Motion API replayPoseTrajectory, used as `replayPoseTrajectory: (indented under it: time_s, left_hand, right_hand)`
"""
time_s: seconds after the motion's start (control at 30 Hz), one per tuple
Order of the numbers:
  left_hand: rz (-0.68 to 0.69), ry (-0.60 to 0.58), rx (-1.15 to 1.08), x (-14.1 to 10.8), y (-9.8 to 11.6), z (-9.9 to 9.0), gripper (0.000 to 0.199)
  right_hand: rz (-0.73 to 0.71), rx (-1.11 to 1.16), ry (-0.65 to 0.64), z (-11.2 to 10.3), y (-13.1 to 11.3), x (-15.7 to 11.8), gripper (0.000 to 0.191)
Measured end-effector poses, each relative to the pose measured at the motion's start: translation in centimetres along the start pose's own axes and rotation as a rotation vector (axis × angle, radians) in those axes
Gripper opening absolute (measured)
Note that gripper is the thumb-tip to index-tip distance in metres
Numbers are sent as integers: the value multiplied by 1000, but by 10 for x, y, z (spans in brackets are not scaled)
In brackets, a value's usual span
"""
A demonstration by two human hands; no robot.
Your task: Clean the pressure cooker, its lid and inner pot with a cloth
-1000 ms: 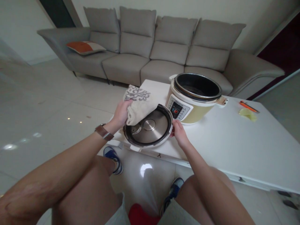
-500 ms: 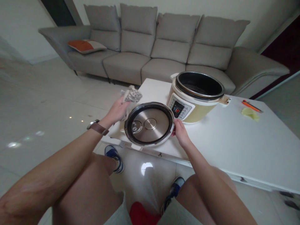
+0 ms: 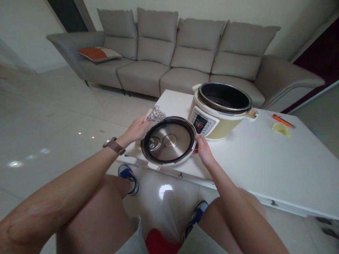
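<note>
A round pressure cooker lid [image 3: 169, 141], its steel underside and black seal facing me, is tilted over the near edge of the table. My right hand [image 3: 203, 148] grips its right rim. Bunched in my left hand [image 3: 137, 129] is a grey and white patterned cloth [image 3: 156, 114], at the lid's upper left rim; whether it presses on the rim I cannot tell. Just beyond the lid stands the cream pressure cooker [image 3: 219, 123], uncovered, its dark pot [image 3: 225, 97] showing and its button panel turned toward me.
On the white table [image 3: 265, 165], to the right, lie an orange-handled tool [image 3: 283, 121] and a crumpled yellow-green cloth [image 3: 282, 129]. A grey sofa [image 3: 190, 76] with an orange and white cushion [image 3: 99, 54] stands behind. Drawers with small knobs run along the table's front.
My left hand has moved right and slightly down with the cloth, closer to the lid's upper rim. My right hand and the lid stay nearly where they were.
</note>
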State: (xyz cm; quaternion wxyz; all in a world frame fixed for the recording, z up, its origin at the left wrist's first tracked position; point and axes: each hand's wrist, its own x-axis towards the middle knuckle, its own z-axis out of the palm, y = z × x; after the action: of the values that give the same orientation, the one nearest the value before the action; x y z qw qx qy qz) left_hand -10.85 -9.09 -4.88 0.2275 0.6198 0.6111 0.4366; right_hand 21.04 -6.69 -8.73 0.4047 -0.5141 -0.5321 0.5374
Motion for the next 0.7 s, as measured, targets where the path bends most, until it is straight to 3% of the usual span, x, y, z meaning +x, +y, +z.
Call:
replayPoseTrajectory:
  time_s: [0.13, 0.27, 0.33, 0.47, 0.53, 0.7]
  left_hand:
    - [-36, 186, -147, -1, 2, 3, 44]
    - [70, 231, -103, -6, 17, 5, 43]
    - [95, 142, -2, -9, 23, 7, 42]
    - [140, -258, 191, -15, 21, 23, 37]
    - [166, -389, 272, -18, 18, 34, 34]
    - [94, -402, 165, -21, 28, 50, 43]
  right_hand:
    - [9, -5, 5, 0, 1, 2, 27]
    - [11, 5, 1, 0, 1, 2, 26]
    - [0, 11, -4, 0, 1, 2, 27]
    - [-11, 3, -10, 0, 0, 1, 26]
    - [-7, 1, -11, 0, -1, 0, 27]
    - [9, 16, -22, 0, 0, 0, 29]
